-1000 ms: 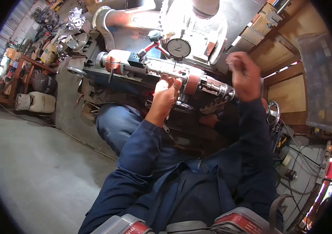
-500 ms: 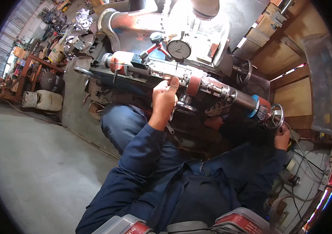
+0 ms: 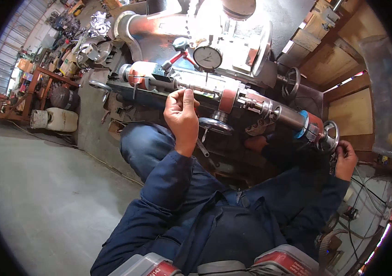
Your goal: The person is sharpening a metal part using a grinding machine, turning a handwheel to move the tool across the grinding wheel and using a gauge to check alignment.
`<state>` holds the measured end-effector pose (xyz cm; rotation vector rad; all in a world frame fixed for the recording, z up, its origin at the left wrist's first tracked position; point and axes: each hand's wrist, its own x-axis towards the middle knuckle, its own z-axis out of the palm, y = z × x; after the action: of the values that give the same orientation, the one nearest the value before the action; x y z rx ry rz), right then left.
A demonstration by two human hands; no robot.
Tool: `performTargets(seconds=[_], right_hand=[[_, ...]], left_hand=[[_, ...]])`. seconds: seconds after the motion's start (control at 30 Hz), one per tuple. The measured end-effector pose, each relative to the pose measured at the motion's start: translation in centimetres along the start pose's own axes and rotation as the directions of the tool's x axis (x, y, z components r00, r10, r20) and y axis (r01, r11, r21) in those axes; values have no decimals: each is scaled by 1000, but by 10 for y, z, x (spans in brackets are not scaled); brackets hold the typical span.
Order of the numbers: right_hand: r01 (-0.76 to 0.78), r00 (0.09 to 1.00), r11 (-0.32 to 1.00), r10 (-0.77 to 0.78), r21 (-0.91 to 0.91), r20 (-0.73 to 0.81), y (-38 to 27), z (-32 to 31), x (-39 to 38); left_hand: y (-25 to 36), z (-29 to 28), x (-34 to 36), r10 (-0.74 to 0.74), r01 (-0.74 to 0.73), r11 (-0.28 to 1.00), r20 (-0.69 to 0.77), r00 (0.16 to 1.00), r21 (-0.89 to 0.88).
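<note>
My left hand [image 3: 182, 115] is closed just below a slim silver shaft [image 3: 197, 87] on the machine, thumb over curled fingertips; whether it grips the shaft or something else is hidden. Above the shaft a dial gauge [image 3: 208, 58] hangs beside a red-handled jointed holder [image 3: 174, 59]. The shaft runs between the orange left end housing [image 3: 138, 70] and an orange middle block [image 3: 227, 100]. At the machine's right end, my right hand [image 3: 346, 160] has its fingers round the rim of a chrome handwheel [image 3: 330, 148], near a blue ring [image 3: 301, 123].
A chrome wheel [image 3: 214, 125] sits below the middle block, another handwheel [image 3: 291, 83] behind at right. My knee is bent under the machine. A white gas cylinder [image 3: 62, 120] and a cluttered rack [image 3: 44, 83] stand at left; wooden panels [image 3: 348, 115] line the right.
My right hand dropped from raised above the machine to the right-end handwheel. My left hand has shifted left along the shaft in the last half second.
</note>
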<state>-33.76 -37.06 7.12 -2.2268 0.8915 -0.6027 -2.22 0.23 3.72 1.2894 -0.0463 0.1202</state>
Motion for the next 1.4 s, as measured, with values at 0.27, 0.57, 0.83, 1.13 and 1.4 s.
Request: performTargets(seconds=[0.27,0.57,0.83,1.13,1.4], right_hand=[[-47,996,998,49,31,-78,16,26,50],[-100,980,992,84,81,182,110,44,29],[-29,998,998,26,52,62,37,0,-22],[-28,998,999,30,42,-63,21,17,44],[100,961,990,-121,95,248,141,35,48]], left_hand=[[-3,10,-2,140,-145,988,-78,987,-57],[-9,6,-2,105,-108,993,-66,992,-38],[-19,1,3,164,-173,984,-147,975,-45],[-7,4,-1,95,-109,989,-144,985,-95],[-6,5,0,109,-126,985,-137,985,-116]])
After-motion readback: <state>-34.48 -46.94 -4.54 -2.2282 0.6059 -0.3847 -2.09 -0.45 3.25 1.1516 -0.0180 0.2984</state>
